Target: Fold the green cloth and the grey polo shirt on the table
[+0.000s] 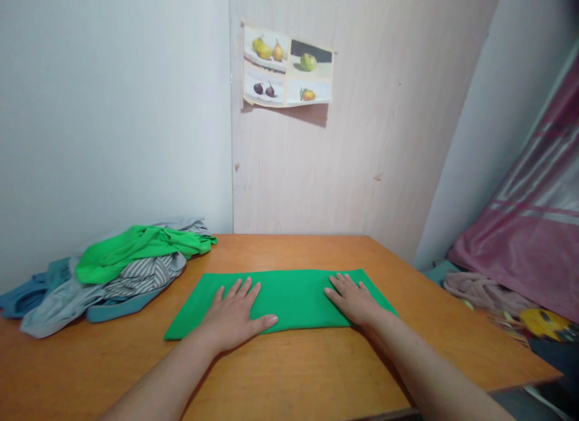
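A green cloth (294, 297), folded into a long flat rectangle, lies across the table in front of me. On its left part my left hand (233, 315) rests palm down, fingers spread and thumb pointing right along the near edge. My right hand (355, 297) lies flat on the right part, its fingers stretched toward the far edge. Both hands touch the cloth from above without gripping it. What kind of garment or fabric it is cannot be made out from the fold.
A loose heap of clothes (140, 258), bright green, striped, grey and blue, sits at the table's left. The wooden table (289, 379) meets a wall bearing fruit pictures (287, 68). Beyond its right edge are a pink curtain (525, 246) and crumpled cloth (479, 291).
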Tool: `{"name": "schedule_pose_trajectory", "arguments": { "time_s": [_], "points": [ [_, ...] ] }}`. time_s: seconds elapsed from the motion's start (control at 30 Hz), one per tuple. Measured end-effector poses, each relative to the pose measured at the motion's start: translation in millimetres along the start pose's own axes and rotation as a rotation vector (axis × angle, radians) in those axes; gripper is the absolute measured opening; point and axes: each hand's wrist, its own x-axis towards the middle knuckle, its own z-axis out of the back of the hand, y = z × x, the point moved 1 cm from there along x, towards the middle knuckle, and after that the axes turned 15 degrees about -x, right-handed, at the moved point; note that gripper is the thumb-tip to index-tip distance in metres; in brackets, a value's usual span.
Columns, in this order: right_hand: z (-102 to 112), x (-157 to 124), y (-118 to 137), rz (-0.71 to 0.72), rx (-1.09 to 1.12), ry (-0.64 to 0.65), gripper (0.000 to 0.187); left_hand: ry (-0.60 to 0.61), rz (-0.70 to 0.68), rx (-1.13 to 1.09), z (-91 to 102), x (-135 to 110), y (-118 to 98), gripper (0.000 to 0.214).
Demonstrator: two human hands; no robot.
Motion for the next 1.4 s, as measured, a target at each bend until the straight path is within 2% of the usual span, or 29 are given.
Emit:
{"name": "schedule_pose_trajectory", "arguments": {
  "time_s": [0.1,0.37,0.63,0.93,1.07,1.23,1.4],
  "points": [
    [-6,9,-16,-0.119,-0.030,-0.010,0.080,0.000,-0.002,0.001,0.2,-1,0,0.101],
    [-21,23,-38,-0.229,-0.038,-0.017,0.084,0.012,-0.001,-0.010,2.7,-4,-3,0.099],
    [-24,28,-46,-0.237,-0.035,-0.008,0.085,0.017,-0.003,-0.033,3.6,-5,-6,0.103],
    [-22,24,-44,-0.251,-0.057,-0.020,0.082,0.010,-0.019,-0.045,2.3,-4,-3,0.103],
    [-18,22,-31,-0.259,-0.083,-0.061,0.081,0.011,-0.028,-0.063,1.3,-4,-2,0.103],
    [-25,18,-6,-0.127,-0.067,-0.111,0.082,0.019,-0.019,-0.091,3.3,-6,-6,0.104],
    [-36,24,-7,-0.113,-0.047,-0.115,0.081,-0.023,-0.042,-0.197,4.9,-6,-5,0.101]
  ]
}}
